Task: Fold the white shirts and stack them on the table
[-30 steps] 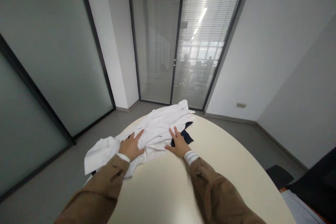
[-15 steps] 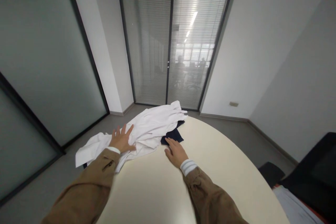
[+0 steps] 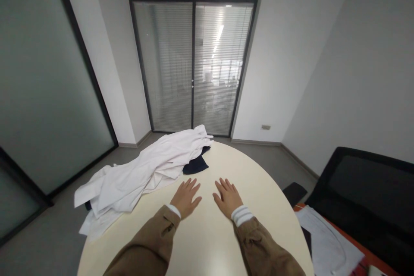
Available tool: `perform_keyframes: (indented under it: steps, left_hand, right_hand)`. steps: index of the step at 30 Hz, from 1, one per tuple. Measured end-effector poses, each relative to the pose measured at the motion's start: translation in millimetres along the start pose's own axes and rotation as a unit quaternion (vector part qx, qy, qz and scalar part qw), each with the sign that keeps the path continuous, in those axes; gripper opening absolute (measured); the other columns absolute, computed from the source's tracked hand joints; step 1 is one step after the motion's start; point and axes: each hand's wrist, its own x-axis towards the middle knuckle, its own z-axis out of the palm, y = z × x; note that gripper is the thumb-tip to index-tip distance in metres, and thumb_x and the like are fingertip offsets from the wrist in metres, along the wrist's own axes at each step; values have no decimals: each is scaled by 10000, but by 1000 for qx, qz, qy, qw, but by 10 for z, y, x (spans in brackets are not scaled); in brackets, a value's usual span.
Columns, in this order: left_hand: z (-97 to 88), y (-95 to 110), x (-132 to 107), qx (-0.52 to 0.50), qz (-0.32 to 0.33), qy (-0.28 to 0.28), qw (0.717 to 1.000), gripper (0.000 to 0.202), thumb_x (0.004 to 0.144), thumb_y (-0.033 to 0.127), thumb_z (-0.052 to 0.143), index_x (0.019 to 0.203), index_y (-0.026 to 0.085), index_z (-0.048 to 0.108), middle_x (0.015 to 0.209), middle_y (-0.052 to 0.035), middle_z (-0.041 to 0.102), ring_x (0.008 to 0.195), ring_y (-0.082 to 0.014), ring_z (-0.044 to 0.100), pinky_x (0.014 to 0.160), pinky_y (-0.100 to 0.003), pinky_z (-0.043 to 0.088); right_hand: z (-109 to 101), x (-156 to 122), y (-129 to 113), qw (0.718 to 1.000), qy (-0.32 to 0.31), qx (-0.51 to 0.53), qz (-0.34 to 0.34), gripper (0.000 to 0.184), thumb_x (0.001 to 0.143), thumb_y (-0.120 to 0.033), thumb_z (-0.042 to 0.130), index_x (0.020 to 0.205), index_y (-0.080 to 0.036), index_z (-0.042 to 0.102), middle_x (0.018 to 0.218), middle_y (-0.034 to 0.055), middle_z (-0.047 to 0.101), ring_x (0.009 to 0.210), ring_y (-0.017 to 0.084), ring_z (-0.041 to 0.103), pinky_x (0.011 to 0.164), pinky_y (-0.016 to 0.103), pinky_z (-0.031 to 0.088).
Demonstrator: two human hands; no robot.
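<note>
My left hand is over the cream round table, palm down with its fingers spread and nothing in it. Close to its right, my right hand is held the same way, fingers apart and holding nothing. A rumpled white garment stretches along the table's far left edge, part of it hanging over. Dark navy cloth sticks out from under its right end, just beyond my left fingertips. Whether my palms rest on the tabletop, I cannot tell.
A black mesh chair stands at the right, with light grey cloth on its orange seat. Beyond the table is a glazed door with blinds. A frosted glass panel lines the left side.
My left hand has come off the white garment and moved right, beside my right hand. My right hand has left the navy cloth. The view has turned right, showing more of the chair.
</note>
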Motion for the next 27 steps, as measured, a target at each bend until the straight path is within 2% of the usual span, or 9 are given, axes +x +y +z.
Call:
perform_keyframes:
  steps: [3,7,14,27]
  left_hand:
    - [60,-18,-30,-4,-5,-19,1000,530,976,436,405,1461,223,435,1581,-88,318,1468,-304,243,1177,-529,237]
    - [63,-53,-35,-9,2,-15,1000,521,979,432,402,1455,226,444,1584,-82,312,1472,-298,234,1181,-521,231]
    - [118,-78,-63,-12,4,-9,1000,507,984,417,396,1453,232,445,1584,-78,314,1473,-296,231,1179,-514,237]
    - [106,-76,-63,-9,4,-12,1000,511,984,412,396,1459,229,436,1586,-80,310,1472,-297,232,1181,-522,232]
  right_hand:
    - [11,-92,-24,1000,-15,-1,-6,654,938,-522,396,1513,-213,363,1601,86,251,1486,322,171,1189,518,135]
    - [1,-103,-22,999,-26,-1,-20,696,939,-570,366,1536,-216,306,1611,85,212,1494,317,133,1191,546,75]
    - [-18,-96,-23,998,-46,5,-30,694,945,-591,342,1536,-229,302,1619,79,187,1497,310,120,1188,548,67]
    - [-41,-92,-45,998,-54,5,-21,690,946,-585,350,1532,-223,313,1618,78,198,1496,311,127,1189,533,73]
